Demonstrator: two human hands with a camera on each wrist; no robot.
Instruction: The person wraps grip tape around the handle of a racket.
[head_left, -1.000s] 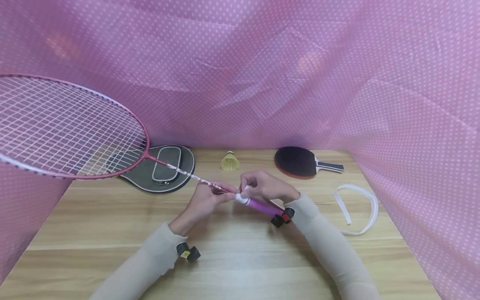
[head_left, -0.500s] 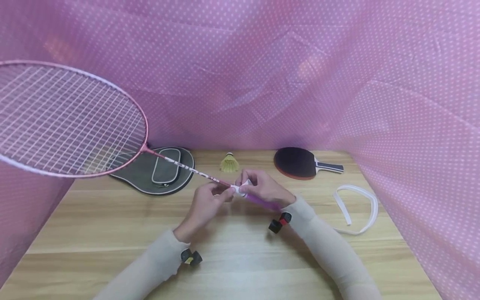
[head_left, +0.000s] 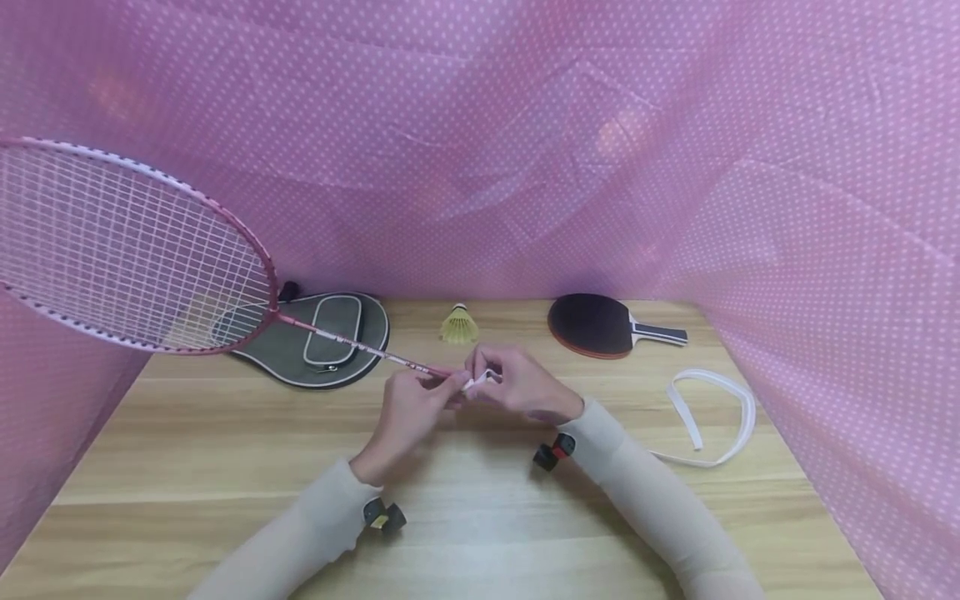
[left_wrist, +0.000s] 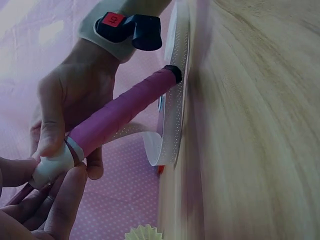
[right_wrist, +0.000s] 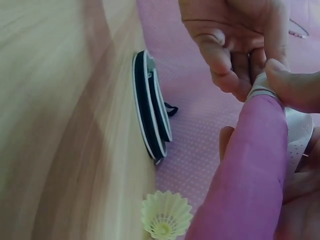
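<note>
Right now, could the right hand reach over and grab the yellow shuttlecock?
Probably not yet. The right hand is busy: its fingers grip the badminton racket at the top of the handle. The shuttlecock stands just behind the hands on the table, nothing between, so it likely could once it lets go.

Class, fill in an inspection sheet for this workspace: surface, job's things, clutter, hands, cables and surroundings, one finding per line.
Surface: wooden table, bare in front.
Job's things: pink racket held above the table, head to the left; purple grip ends in white tape.
Clutter: grey cover, shuttlecock, paddle at the back; loose white strip on the right.
Hands: left hand pinches the tape at the top of the grip; right hand grips the grip beside it, thumb on the tape.
Cables: nothing seen.
Surroundings: pink dotted cloth behind and at both sides.
</note>
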